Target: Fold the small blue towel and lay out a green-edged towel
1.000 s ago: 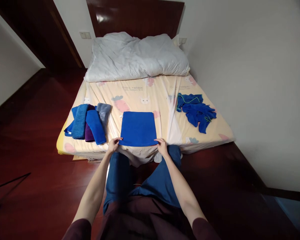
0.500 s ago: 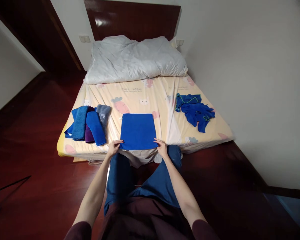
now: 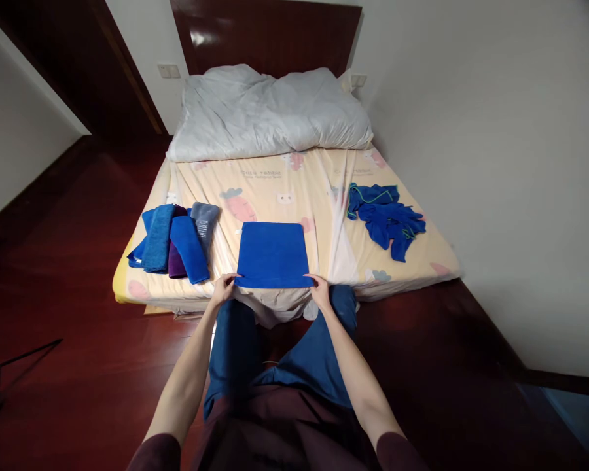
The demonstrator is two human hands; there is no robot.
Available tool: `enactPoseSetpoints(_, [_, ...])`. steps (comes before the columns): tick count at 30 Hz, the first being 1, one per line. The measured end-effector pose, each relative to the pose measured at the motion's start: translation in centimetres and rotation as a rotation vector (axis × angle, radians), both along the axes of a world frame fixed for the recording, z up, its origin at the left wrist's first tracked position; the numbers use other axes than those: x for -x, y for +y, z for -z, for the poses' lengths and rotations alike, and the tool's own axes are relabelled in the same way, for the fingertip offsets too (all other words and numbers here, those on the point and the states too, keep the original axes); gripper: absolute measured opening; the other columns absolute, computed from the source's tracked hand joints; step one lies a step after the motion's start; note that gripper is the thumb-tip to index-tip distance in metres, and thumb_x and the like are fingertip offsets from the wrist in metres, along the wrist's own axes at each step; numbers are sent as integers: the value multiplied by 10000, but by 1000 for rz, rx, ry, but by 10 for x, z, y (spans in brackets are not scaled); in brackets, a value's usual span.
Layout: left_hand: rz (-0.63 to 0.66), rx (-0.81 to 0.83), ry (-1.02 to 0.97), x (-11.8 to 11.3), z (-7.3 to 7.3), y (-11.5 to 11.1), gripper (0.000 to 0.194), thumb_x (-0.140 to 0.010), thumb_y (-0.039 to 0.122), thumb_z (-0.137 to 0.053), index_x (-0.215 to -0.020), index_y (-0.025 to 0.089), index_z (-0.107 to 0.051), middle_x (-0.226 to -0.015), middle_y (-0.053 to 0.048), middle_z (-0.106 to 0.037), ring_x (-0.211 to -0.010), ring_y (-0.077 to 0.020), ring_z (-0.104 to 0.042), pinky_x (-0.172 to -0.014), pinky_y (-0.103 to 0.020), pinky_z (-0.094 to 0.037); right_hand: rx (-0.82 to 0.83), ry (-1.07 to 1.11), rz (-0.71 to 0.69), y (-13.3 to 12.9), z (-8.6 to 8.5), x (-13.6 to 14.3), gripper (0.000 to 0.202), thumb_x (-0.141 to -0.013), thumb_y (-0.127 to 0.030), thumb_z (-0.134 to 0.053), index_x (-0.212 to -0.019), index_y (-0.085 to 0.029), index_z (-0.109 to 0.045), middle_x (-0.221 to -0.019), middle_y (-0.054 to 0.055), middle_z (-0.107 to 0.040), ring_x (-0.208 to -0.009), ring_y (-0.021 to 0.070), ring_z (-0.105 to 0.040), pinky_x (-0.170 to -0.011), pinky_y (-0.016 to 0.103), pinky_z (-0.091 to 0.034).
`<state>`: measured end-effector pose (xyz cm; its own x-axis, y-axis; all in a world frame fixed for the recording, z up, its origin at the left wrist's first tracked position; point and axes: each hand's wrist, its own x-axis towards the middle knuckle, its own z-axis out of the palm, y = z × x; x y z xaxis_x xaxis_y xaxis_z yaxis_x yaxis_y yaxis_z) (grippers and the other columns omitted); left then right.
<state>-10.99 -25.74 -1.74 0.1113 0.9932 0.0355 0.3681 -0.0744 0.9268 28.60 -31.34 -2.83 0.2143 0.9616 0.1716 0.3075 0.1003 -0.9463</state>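
Observation:
A blue cloth [image 3: 273,254] lies flat on the bed, close to its front edge, roughly square with a small white tag at its far left corner. My left hand [image 3: 223,288] pinches the near left corner of this cloth. At the near right corner, my right hand [image 3: 319,290] grips the cloth between thumb and fingers. The near edge is stretched straight between both hands and looks slightly raised. Left of the cloth are several folded towels: a teal one [image 3: 158,240], a bright blue one [image 3: 190,248], a purple one [image 3: 177,263] and a grey one [image 3: 205,221].
Crumpled blue cloths [image 3: 385,219] with green edging lie on the right of the bed. A white quilt [image 3: 275,114] is bunched against the dark headboard [image 3: 269,36]. My knees touch or nearly touch the bed's front edge. A thin black stand [image 3: 19,357] shows at the lower left.
The cloth's near edge, held at both corners, has moved slightly up and away from me, with both hands still on it. The view has shifted a little.

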Motion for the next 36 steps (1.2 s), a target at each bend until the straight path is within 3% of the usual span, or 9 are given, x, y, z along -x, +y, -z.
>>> enactPoseSetpoints(4, [-28,-5,22,-3,-8,-2,334,-772,516,-652,-826,199,-743,-931,-91,-766,-955,-284,-701,-919,-405,-547,9,0,26,2,3,0,390,-740,-211,-511,-1012,-209,-790,-1070,75,-785,-1026,249,-729,-996,411,-559])
enactPoseSetpoints(7, [-65,-4,41,-6,-14,-4,388,-814,567,-634,-702,196,-657,-687,-35,-666,-720,-217,-645,-715,-329,-535,27,21,102,5,7,0,270,-817,-363,-613,-941,-181,-769,-963,104,-788,-912,270,-740,-879,410,-596])
enactPoseSetpoints(11, [-98,1,51,-9,-19,-7,479,-857,620,-598,-629,199,-579,-547,15,-519,-564,-153,-521,-562,-273,-437,37,28,117,7,11,1,362,-835,-526,-670,-874,-172,-738,-885,122,-781,-830,274,-740,-817,405,-602])
enactPoseSetpoints(14, [-110,2,52,-8,-18,-7,471,-847,628,-611,-665,194,-622,-579,6,-567,-585,-159,-544,-579,-276,-443,39,32,116,7,12,1,397,-833,-563,-677,-873,-172,-731,-890,126,-778,-831,273,-741,-814,404,-601])
enactPoseSetpoints(19, [-161,-10,51,-8,-12,-4,472,-805,635,-639,-854,174,-729,-837,-72,-737,-778,-222,-662,-737,-327,-513,37,43,131,6,12,1,419,-828,-589,-675,-868,-175,-727,-878,118,-775,-829,265,-740,-800,394,-605])
enactPoseSetpoints(27, [-161,-2,47,-8,-11,-4,504,-816,644,-642,-924,160,-736,-713,-33,-684,-646,-180,-602,-639,-300,-472,29,48,174,5,10,2,417,-805,-594,-695,-860,-182,-727,-866,115,-775,-817,264,-737,-784,398,-613])
enactPoseSetpoints(36, [-163,-4,34,-8,-13,-4,473,-823,644,-628,-878,181,-712,-724,-33,-677,-656,-181,-594,-635,-299,-461,27,53,177,5,7,2,411,-798,-597,-695,-849,-190,-725,-866,118,-776,-816,268,-742,-790,404,-616])
